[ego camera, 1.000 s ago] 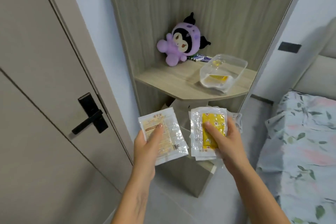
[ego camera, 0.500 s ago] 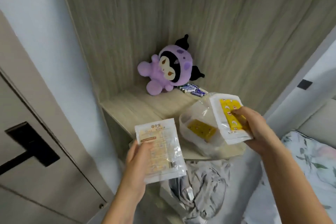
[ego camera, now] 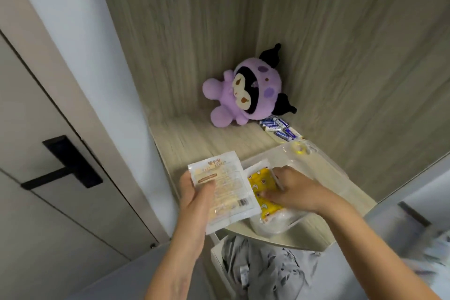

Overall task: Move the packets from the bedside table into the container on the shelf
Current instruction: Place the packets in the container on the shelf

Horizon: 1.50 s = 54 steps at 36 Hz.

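Note:
A clear plastic container (ego camera: 323,165) stands on the wooden shelf (ego camera: 194,139), near its front right edge. My right hand (ego camera: 294,190) reaches into it from the right, fingers closed on a yellow-printed packet (ego camera: 260,185) that lies inside the container. My left hand (ego camera: 194,200) holds a pale beige-and-white packet (ego camera: 226,185) just left of the container, over the shelf's front edge, overlapping the container's left rim.
A purple plush toy (ego camera: 246,95) sits in the shelf's back corner, with several blue batteries (ego camera: 277,128) beside it. A door with a black handle (ego camera: 65,165) is on the left. Grey cloth (ego camera: 267,268) lies below the shelf. The bed edge (ego camera: 435,253) is at the far right.
My right hand has lowered the yellow packet from above the container down into it. My left hand has brought the beige packet up and closer to the container. The view has moved nearer the shelf.

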Available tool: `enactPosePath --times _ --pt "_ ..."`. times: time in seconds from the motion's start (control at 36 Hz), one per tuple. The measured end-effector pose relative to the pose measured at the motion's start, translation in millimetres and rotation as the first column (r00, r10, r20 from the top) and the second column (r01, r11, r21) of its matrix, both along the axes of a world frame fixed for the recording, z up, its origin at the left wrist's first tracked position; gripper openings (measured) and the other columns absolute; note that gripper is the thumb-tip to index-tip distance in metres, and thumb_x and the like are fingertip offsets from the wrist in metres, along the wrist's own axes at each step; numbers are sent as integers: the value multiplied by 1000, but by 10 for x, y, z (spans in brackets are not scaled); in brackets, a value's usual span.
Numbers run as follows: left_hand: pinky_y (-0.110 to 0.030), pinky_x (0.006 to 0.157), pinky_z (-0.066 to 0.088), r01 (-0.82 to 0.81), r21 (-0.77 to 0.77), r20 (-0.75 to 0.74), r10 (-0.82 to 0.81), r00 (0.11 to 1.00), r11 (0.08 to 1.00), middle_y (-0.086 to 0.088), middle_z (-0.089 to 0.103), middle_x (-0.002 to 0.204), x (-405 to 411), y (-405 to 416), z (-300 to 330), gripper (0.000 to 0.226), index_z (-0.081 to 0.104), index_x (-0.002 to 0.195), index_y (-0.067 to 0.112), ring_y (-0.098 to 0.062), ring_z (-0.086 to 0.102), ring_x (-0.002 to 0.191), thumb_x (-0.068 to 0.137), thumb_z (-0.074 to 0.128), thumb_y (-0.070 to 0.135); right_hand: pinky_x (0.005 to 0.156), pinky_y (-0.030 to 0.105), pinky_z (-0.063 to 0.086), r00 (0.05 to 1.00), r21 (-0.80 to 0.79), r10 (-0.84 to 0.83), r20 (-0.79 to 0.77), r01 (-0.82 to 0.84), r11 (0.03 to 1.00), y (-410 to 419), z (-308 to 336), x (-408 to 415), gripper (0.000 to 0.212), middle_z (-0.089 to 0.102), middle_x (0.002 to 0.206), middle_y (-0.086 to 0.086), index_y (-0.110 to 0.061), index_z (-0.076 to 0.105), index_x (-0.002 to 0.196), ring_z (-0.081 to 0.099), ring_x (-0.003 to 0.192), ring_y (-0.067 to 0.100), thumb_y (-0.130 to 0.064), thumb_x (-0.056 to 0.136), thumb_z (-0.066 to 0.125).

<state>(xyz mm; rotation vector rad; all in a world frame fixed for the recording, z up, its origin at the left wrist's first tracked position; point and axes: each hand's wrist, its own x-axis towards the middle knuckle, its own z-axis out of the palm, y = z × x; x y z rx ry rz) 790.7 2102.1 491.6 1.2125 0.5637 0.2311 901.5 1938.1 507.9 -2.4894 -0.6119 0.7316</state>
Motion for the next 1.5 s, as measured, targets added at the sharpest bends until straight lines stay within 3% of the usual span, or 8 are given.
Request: enactPosePath --times 0.17,0.33,0.47,0.58,0.67,1.06,1.28,1.5 --pt "-27 74 55 3 40 26 -4 1000 999 7 68 108 144 -81 77 45 37 135 25 -8 68 94 95 51 9 97 34 36 958 -331 114 263 -21 943 -24 108 -79 41 40 123 5 -19 52 117 33 120 23 -49 90 50" --pt "-18 67 55 140 112 73 -148 986 984 7 74 100 216 -277 182 21 62 111 21 -6 70 91 94 54 13 84 17 47 977 553 -172 -126 213 805 -173 346 -109 24 70 104 -10 -29 66 102 62 94 6 -40 94 46" --pt "-17 74 53 199 338 91 -243 966 920 9 72 99 340 -430 163 15 59 105 28 -1 68 90 94 55 18 61 27 50 967 635 -115 -229 238 735 -192 158 -74 21 73 86 3 -10 62 110 63 71 16 -14 89 62" --pt "0 73 38 144 765 -44 -172 984 627 10 56 110 371 -232 61 18 62 102 26 13 53 88 97 46 33 72 46 52 948 562 -191 -253 305 769 -367 124 47 23 72 89 18 -7 59 101 63 75 25 -18 84 69" --pt "-6 69 30 188 878 -182 -55 982 441 7 53 116 381 -103 -41 26 60 118 24 5 47 86 96 49 34 53 19 41 969 413 -190 -157 239 879 -409 78 55 22 58 54 -11 -16 55 78 50 50 -1 -27 81 73" --pt "-25 56 57 245 477 -194 -171 966 844 1 60 57 401 -128 -164 21 60 112 18 -12 64 50 98 48 29 65 25 38 954 -96 -129 270 160 982 -92 -13 -200 35 62 94 -1 -23 50 100 56 93 20 -56 89 50" --pt "-31 71 58 219 585 -117 -186 975 780 1 63 104 418 -38 -258 21 61 114 24 -16 64 87 95 53 28 94 35 39 795 2 -255 551 305 952 -220 -44 -489 72 51 128 -13 -34 50 128 45 114 19 -79 77 29" --pt "-36 88 47 196 856 -8 -367 930 478 1 58 112 619 30 -122 22 66 110 21 -19 57 99 91 56 23 81 28 40 431 328 -681 592 643 692 -855 -45 -1052 19 68 101 2 -16 69 105 60 94 25 -22 89 63"
